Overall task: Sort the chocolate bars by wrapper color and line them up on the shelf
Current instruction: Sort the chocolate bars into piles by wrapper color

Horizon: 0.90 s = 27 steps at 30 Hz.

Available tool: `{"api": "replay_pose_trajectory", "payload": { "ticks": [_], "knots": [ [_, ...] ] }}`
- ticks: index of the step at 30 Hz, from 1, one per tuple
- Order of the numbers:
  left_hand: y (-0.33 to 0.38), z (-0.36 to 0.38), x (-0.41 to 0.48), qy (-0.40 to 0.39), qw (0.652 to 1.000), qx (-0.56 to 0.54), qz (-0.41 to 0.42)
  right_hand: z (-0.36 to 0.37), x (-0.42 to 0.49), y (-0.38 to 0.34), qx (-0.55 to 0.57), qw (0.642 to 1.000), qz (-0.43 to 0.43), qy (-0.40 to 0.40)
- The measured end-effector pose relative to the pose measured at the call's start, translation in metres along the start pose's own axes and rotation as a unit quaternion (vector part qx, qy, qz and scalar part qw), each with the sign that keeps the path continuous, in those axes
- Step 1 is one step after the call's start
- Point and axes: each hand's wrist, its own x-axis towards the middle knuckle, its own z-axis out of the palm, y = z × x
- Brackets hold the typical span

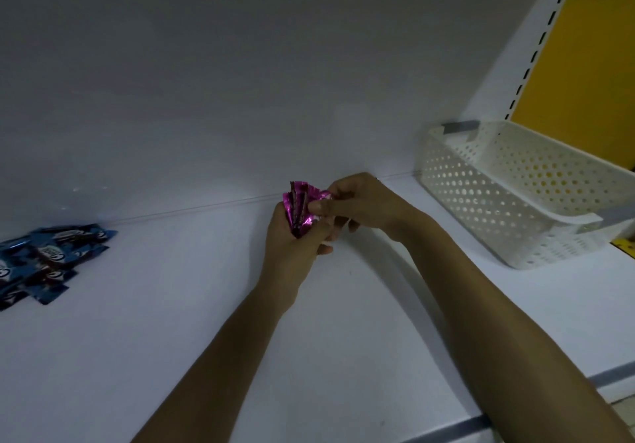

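Over the middle of the white shelf (171, 322), both hands hold a fanned bunch of pink-wrapped chocolate bars (299, 209). My left hand (292, 253) grips the bunch from below. My right hand (357, 203) pinches its upper right edge with thumb and fingers. Several blue-wrapped chocolate bars (48, 264) lie overlapping in a loose pile at the shelf's far left, partly cut off by the frame edge.
A white perforated plastic basket (515, 202) stands at the right end of the shelf against the back wall; its contents are hidden. A slotted white upright (543, 40) and a yellow panel (591, 64) rise behind it. The shelf's grey front edge (515, 418) runs lower right.
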Motion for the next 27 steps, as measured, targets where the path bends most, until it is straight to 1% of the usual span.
{"api": "replay_pose_trajectory", "payload": {
  "ticks": [2, 3, 6, 7, 8, 10, 12, 13, 14, 15, 16, 17, 20, 23, 25, 27],
  "knots": [
    [0.001, -0.001, 0.000, 0.016, 0.999, -0.042, -0.013, -0.002, 0.001, 0.002, 0.017, 0.999, 0.009, 0.029],
    [-0.001, -0.001, 0.001, 0.030, 0.998, -0.055, -0.016, -0.003, 0.001, 0.002, 0.024, 0.999, 0.014, 0.029],
    [-0.005, -0.001, 0.005, 0.076, 0.996, -0.053, 0.001, -0.007, -0.001, 0.003, 0.028, 0.999, 0.028, -0.037],
    [-0.006, -0.001, 0.005, 0.081, 0.995, -0.058, 0.005, -0.008, 0.000, 0.003, 0.031, 0.998, 0.027, -0.049],
    [-0.006, -0.001, 0.005, 0.078, 0.995, -0.069, 0.003, -0.009, 0.000, 0.003, 0.041, 0.998, 0.023, -0.042],
    [-0.005, -0.001, 0.005, 0.066, 0.993, -0.102, -0.011, -0.013, 0.002, 0.004, 0.109, 0.994, 0.022, 0.011],
    [-0.003, -0.002, 0.004, 0.064, 0.991, -0.118, -0.018, -0.022, 0.003, 0.004, 0.189, 0.979, 0.036, 0.071],
    [-0.003, -0.002, 0.005, 0.062, 0.991, -0.120, -0.018, -0.029, 0.002, 0.007, 0.178, 0.978, 0.037, 0.104],
    [-0.002, -0.002, 0.004, 0.059, 0.991, -0.120, -0.018, -0.037, 0.002, 0.012, 0.115, 0.983, 0.036, 0.142],
    [-0.002, -0.002, 0.004, 0.058, 0.991, -0.117, -0.018, -0.045, 0.002, 0.021, 0.025, 0.983, 0.034, 0.177],
    [-0.003, -0.002, 0.004, 0.056, 0.992, -0.109, -0.017, -0.052, 0.002, 0.028, -0.060, 0.977, 0.035, 0.200],
    [-0.003, -0.001, 0.004, 0.055, 0.994, -0.093, -0.014, -0.057, 0.003, 0.035, -0.118, 0.970, 0.041, 0.206],
    [-0.004, 0.000, 0.002, 0.048, 0.998, -0.042, -0.003, -0.062, 0.004, 0.045, -0.191, 0.965, 0.053, 0.174],
    [-0.003, 0.000, 0.001, 0.040, 0.999, -0.032, 0.001, -0.052, 0.007, 0.045, -0.313, 0.936, 0.064, 0.145],
    [-0.002, 0.000, 0.000, 0.035, 0.999, -0.027, 0.000, -0.044, 0.009, 0.045, -0.384, 0.909, 0.044, 0.154],
    [-0.002, 0.000, 0.000, 0.032, 0.999, -0.023, -0.001, -0.041, 0.011, 0.044, -0.408, 0.896, 0.024, 0.173]
  ]
}}
